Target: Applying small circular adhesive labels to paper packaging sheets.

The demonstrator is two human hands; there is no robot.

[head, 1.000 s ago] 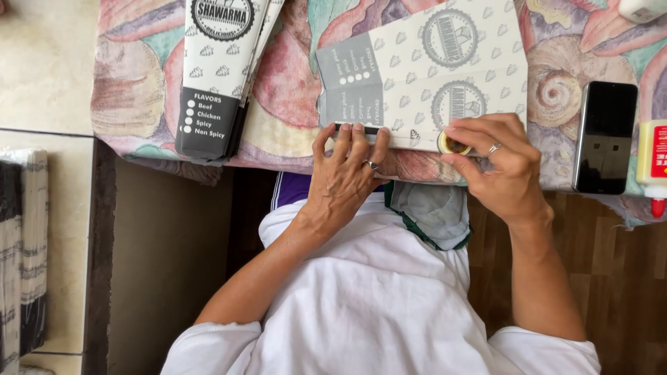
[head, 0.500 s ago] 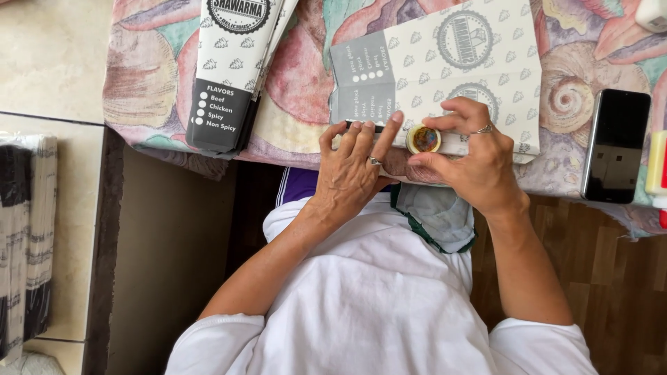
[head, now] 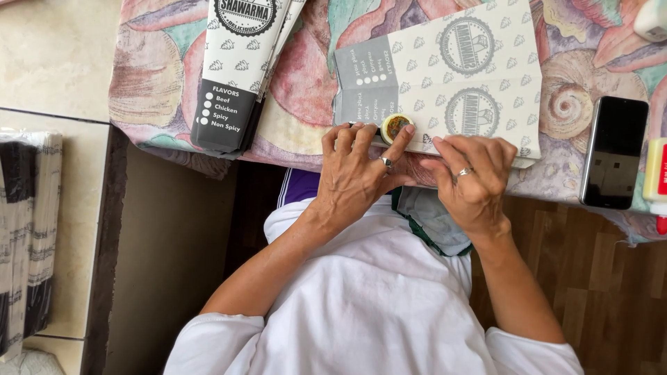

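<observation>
A small round tin (head: 396, 127) with a pale rim and dark patterned top sits at the near edge of a flat grey-and-white printed paper sleeve (head: 458, 76). My left hand (head: 358, 173), wearing a ring, pinches the tin between index fingertip and the other fingers. My right hand (head: 472, 180), also ringed, lies palm down beside it. Its fingertips rest on the sleeve's near edge and hold nothing. The sleeve lies on a tablecloth with a seashell pattern (head: 160, 83).
A second stack of printed paper sleeves (head: 240, 69) lies at the table's left. On the right are a black phone (head: 615, 153) and a glue bottle (head: 656, 180). Bundled sleeves (head: 28, 236) are piled on the tiled floor at far left.
The round tin went from my right hand's fingers to my left hand's and shifted left along the sleeve's edge. My right hand let go and flattened on the sleeve.
</observation>
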